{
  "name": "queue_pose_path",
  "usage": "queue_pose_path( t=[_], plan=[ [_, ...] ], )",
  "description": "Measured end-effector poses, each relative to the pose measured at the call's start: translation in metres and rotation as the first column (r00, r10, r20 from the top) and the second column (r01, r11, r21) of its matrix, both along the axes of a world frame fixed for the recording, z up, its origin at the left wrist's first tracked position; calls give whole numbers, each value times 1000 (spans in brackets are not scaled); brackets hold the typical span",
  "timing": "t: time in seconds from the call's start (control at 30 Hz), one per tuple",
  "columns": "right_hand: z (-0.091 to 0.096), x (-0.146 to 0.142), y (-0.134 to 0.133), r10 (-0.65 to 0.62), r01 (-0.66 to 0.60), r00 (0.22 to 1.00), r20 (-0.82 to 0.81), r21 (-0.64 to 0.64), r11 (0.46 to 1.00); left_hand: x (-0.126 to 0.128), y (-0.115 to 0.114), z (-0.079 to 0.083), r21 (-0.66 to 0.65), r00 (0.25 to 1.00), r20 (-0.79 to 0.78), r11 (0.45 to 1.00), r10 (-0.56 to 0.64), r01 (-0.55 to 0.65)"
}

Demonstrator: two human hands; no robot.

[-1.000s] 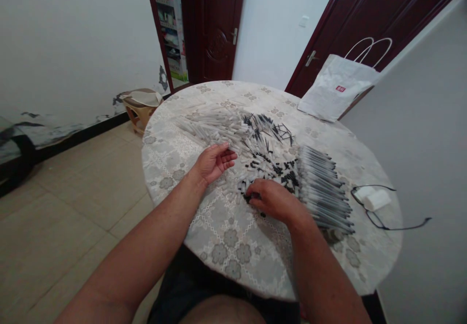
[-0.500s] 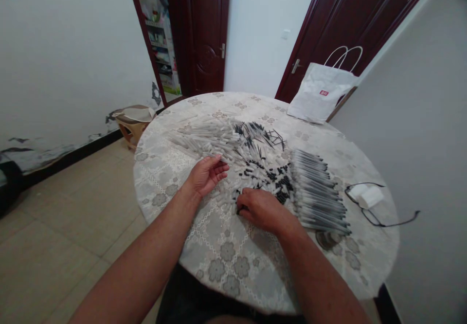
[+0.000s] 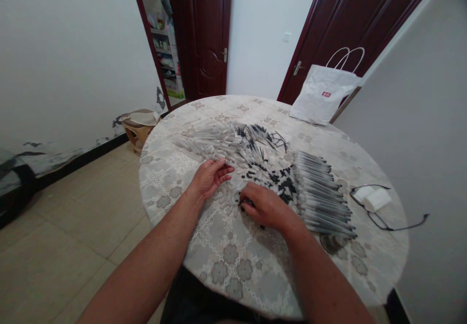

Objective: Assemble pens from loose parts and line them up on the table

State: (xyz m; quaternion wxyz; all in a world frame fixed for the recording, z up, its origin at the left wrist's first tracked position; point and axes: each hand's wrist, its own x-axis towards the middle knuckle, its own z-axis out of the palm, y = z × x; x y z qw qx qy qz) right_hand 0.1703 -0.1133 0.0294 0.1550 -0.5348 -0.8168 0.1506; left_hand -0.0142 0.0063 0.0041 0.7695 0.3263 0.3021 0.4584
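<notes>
My left hand (image 3: 212, 178) is turned partly palm up at the near edge of a pile of clear white pen barrels (image 3: 213, 136). Its thumb and forefinger are pressed together, and what lies between them is too small to make out; the other fingers curl loosely. Just to the right, my right hand (image 3: 260, 205) bends down to the tablecloth with its fingertips closed on a small black pen part (image 3: 241, 203). Small black plugs (image 3: 287, 188) and short whitish caps (image 3: 228, 198) lie scattered about both hands. Dark thin refills (image 3: 255, 134) are heaped behind them.
Pens laid side by side form a stack (image 3: 323, 195) on the right. Beyond it are glasses (image 3: 381, 224) and a white tissue pack (image 3: 377, 198). A white paper bag (image 3: 324, 93) stands at the back right of the round table (image 3: 233, 261). A stool (image 3: 138, 127) is at left.
The view has shifted slightly, moving everything a little rightward. My right hand's fingers have moved slightly among the small parts, while my left hand keeps its pose.
</notes>
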Motion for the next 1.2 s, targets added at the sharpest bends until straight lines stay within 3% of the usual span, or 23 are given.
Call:
queue_pose_path(
  t=[0.1,0.2,0.3,0.4,0.8,1.2],
  plan=[
    [-8,6,9,-218,255,924,-314,81,964,2,-2,1,38,999,3,999,-33,33],
    [-19,4,18,-367,446,681,-634,-38,894,4,-6,2,77,996,10,993,-90,89],
    [-28,-3,24,-373,445,469,-801,-150,883,6,-10,3,109,990,24,984,-142,139],
    [-32,-9,25,-357,427,378,-854,-181,886,8,-14,5,124,985,36,979,-168,163],
    [-31,-13,26,-351,421,307,-884,-205,884,9,-17,7,158,979,55,970,-195,184],
    [-33,-13,25,-358,425,337,-871,-198,883,9,-18,8,191,975,51,960,-217,204]
  ],
)
